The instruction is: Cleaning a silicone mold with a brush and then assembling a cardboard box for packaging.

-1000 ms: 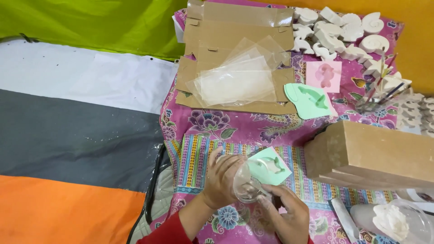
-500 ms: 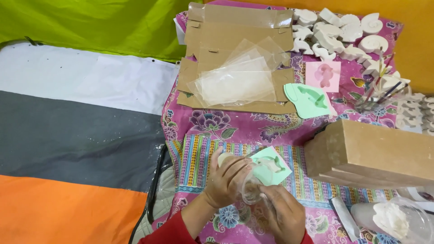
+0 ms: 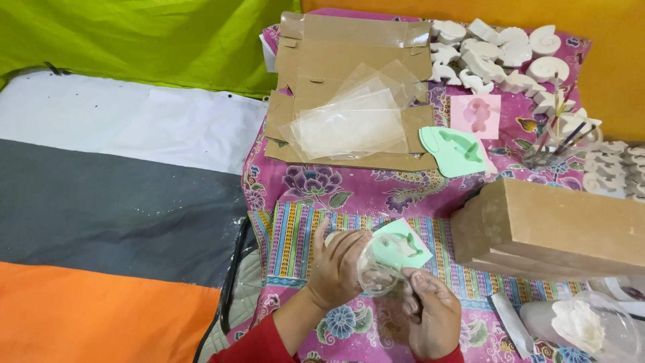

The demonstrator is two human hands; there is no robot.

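We see the clear plastic cup [image 3: 377, 267] tipped between both hands, just left of the brown cardboard box [image 3: 551, 225]. Left hand [image 3: 339, 269] wraps it; right hand [image 3: 433, 316] pinches its rim.

Striped floor mat [image 3: 114, 222], green cloth [image 3: 148, 40] behind
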